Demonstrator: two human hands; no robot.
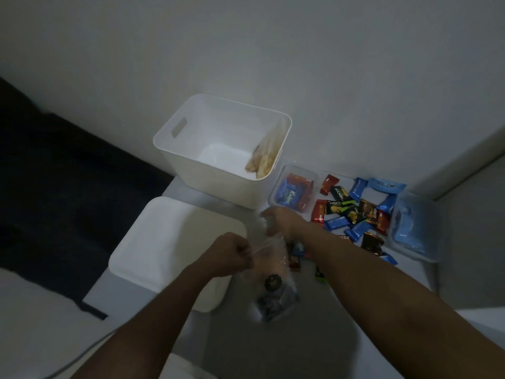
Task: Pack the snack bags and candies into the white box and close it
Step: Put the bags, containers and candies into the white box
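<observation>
Both forearms reach forward over the tabletop (314, 337). The left hand (229, 254) has its grip pinched shut on the top edge of a clear bag (273, 285); the right hand (281, 221) clamps the bag's opposite edge. The bag hangs between them, dark candies at its bottom. The white box (218, 184) stands open beyond, another snack bag (263, 157) leaning inside its right wall.

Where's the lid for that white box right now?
The lid lies flat on the table, just in front of the open white box and beside the person's left hand.
</observation>
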